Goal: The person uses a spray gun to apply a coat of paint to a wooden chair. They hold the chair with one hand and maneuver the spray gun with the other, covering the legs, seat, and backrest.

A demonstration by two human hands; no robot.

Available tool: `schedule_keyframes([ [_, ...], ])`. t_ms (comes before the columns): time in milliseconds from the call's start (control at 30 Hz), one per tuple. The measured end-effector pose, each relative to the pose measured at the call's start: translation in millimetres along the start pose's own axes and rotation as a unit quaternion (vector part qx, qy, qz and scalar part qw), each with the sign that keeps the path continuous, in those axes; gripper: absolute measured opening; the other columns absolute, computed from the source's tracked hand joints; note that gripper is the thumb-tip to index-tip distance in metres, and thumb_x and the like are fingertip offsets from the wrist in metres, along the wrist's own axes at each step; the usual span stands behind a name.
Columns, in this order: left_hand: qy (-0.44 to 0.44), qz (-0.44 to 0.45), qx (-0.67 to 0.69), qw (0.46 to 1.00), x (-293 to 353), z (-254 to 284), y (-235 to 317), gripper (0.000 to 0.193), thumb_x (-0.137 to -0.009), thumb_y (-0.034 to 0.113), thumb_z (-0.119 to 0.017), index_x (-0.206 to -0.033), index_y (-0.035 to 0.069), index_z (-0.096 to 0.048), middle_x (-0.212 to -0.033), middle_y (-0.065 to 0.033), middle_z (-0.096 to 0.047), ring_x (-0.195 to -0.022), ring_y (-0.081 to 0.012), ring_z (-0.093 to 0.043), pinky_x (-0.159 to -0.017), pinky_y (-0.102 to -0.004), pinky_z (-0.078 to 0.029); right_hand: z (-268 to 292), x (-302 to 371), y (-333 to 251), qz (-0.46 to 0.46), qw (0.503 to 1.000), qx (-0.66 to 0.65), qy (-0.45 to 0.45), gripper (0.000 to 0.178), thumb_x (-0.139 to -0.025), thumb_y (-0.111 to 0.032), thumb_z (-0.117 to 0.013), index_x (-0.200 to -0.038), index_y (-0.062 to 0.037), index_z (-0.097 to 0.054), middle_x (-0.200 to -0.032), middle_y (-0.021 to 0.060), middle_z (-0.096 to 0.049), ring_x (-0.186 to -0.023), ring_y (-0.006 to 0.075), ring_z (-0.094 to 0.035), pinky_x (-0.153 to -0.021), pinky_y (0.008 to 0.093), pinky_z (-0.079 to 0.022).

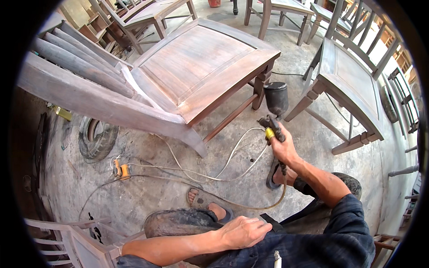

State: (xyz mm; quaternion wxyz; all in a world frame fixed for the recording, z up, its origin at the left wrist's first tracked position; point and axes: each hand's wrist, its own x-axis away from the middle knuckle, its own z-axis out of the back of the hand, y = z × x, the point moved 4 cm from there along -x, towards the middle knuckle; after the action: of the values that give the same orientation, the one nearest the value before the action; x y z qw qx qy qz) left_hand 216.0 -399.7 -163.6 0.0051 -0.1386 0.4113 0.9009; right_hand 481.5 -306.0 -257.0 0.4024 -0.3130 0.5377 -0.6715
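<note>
Right hand (282,149) is wrapped tight around a black metal spray gun (273,107), its cup just above the fist. It sits just off the front corner of the brown wooden chair seat (201,67). Left hand (243,232) rests loosely curled on the knee.

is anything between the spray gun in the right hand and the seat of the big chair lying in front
Nothing visible. The right hand holds the spray gun up beside the chair seat, with only open air between them. The hoses lie lower, on the floor.

Soft, even daylight fills the scene, brightest at the upper right, where the pale chairs (357,76) wash out slightly. Shadows under the chair seat (201,67) on the concrete floor (147,187) are faint. Focus is sharp in the centre; straight rails bend toward the black fisheye rim.
</note>
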Motion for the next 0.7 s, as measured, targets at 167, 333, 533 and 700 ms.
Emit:
schedule_keyframes([
  [167, -0.006, 0.007, 0.003, 1.0, 0, 1, 0, 0.023, -0.083, 0.009, -0.074, -0.101, 0.002, -0.061, -0.075, -0.0071, -0.06, -0.069, -0.0248, -0.067, -0.057, -0.037, -0.054, 20, -29, -2, 0.052, 0.996, 0.051, 0.055, 0.038, -0.093, -0.006, -0.062, -0.131, -0.0042, -0.059, -0.087, 0.0062, -0.064, -0.078, 0.0115, -0.057, -0.072, 0.0285, -0.049],
  [333, -0.008, 0.001, 0.006, 1.0, -1, 1, -2, 0.029, -0.082, 0.009, -0.074, -0.106, 0.001, -0.061, -0.075, -0.0078, -0.058, -0.069, -0.0252, -0.066, -0.058, -0.0379, -0.054, 15, -19, 0, 0.021, 0.999, -0.024, 0.019, 0.037, -0.096, -0.005, -0.06, -0.132, -0.004, -0.058, -0.086, 0.0027, -0.063, -0.075, 0.0092, -0.058, -0.069, 0.0269, -0.05],
  [533, -0.015, 0.007, -0.006, 1.0, 2, -2, -1, 0.027, -0.081, 0.008, -0.073, -0.104, 0.001, -0.061, -0.073, -0.0075, -0.057, -0.068, -0.0252, -0.065, -0.057, -0.0376, -0.054, -27, 37, -16, -0.015, 0.992, -0.076, -0.097, 0.035, -0.099, -0.008, -0.061, -0.133, -0.0038, -0.057, -0.092, -0.0011, -0.061, -0.08, 0.0078, -0.056, -0.071, 0.0252, -0.048],
  [700, -0.012, 0.014, 0.006, 1.0, -1, -2, -1, 0.025, -0.08, 0.007, -0.074, -0.1, 0.003, -0.059, -0.073, -0.0081, -0.057, -0.067, -0.0257, -0.066, -0.057, -0.038, -0.054, -56, 63, -12, 0.062, 0.985, -0.082, -0.138, 0.047, -0.092, -0.001, -0.063, -0.138, -0.0028, -0.055, -0.095, 0.0044, -0.063, -0.085, 0.0108, -0.057, -0.075, 0.0276, -0.049],
])
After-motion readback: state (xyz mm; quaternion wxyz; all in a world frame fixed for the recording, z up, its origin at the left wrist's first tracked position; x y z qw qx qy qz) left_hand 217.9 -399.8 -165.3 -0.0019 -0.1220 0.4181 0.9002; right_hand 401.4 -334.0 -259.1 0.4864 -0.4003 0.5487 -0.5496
